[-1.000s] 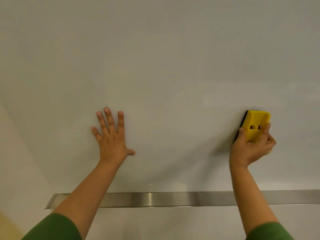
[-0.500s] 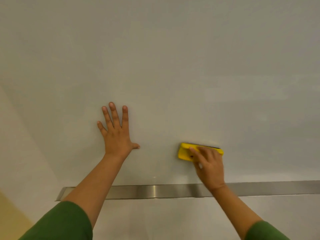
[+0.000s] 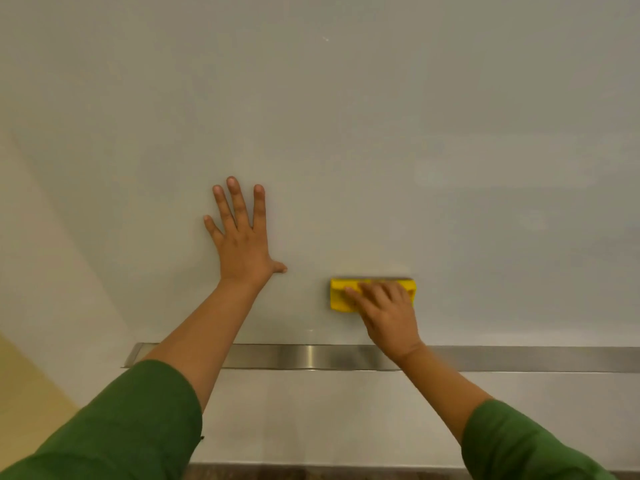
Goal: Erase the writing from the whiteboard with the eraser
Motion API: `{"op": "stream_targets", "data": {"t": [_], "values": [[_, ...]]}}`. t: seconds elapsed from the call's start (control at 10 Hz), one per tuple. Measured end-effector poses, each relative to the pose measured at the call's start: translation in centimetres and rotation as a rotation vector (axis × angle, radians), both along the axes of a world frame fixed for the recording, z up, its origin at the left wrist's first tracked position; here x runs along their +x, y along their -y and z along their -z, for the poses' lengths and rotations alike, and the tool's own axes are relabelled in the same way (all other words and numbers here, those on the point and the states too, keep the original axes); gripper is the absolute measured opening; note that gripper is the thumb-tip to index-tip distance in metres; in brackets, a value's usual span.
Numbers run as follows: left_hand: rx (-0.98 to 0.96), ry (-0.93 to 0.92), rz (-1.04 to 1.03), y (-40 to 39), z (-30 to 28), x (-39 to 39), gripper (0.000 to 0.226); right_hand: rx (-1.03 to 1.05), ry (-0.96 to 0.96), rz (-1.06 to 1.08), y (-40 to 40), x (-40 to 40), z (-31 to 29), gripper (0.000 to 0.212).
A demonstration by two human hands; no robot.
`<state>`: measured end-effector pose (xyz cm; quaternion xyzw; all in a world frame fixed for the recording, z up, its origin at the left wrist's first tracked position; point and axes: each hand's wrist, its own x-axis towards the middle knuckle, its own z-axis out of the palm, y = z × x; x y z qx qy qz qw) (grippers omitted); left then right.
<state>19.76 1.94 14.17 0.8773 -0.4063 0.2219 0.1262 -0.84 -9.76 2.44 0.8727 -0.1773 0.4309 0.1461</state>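
Observation:
The whiteboard [image 3: 346, 116] fills the view, and I see no clear writing on it, only faint pale smudges at the right [image 3: 502, 174]. My left hand [image 3: 242, 244] presses flat on the board with its fingers spread. The yellow eraser [image 3: 337, 299] lies lengthwise against the lower board, right of my left hand. My right hand [image 3: 388, 313] holds it with the fingers wrapped over its back, pointing left. The thumb is hidden.
A brushed-metal tray ledge [image 3: 311, 356] runs along the board's bottom edge, just below both hands. A yellow wall section [image 3: 20, 393] shows at the lower left. Green sleeves cover both forearms.
My right hand has swept the eraser from the right side leftward and down, turning it from upright to lengthwise. It has barely moved in the last half second. My left hand stays in place.

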Motion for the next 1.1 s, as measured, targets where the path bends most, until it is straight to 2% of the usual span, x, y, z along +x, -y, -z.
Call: {"op": "stream_targets", "data": {"t": [0.1,0.2,0.3,0.4,0.5,0.9,1.1], "values": [[-0.033,-0.022,0.003,0.0,0.6,-0.5,0.154,0.146,-0.232,0.04,-0.4,-2.1,3.5,0.067],[-0.077,-0.066,0.087,-0.4,3.0,-1.3,0.137,0.373,-0.276,0.057,-0.3,-3.8,5.0,0.066],[-0.037,-0.104,0.155,-0.9,6.8,-2.9,0.122,0.518,-0.429,0.122,0.3,-4.7,5.5,0.054],[0.016,-0.165,0.197,-1.1,10.1,-4.6,0.117,0.535,-0.583,0.166,1.3,-4.9,6.2,0.045],[0.099,-0.183,0.185,-0.7,11.8,-5.8,0.116,0.561,-0.64,0.161,1.8,-4.9,6.7,0.042],[0.083,-0.197,0.176,1.3,12.8,-9.3,0.107,0.625,-0.672,0.112,1.6,-5.7,7.9,0.036],[-0.061,-0.141,0.181,1.8,14.0,-11.2,0.103,0.618,-0.53,0.021,1.9,-6.6,6.5,0.04]]}}
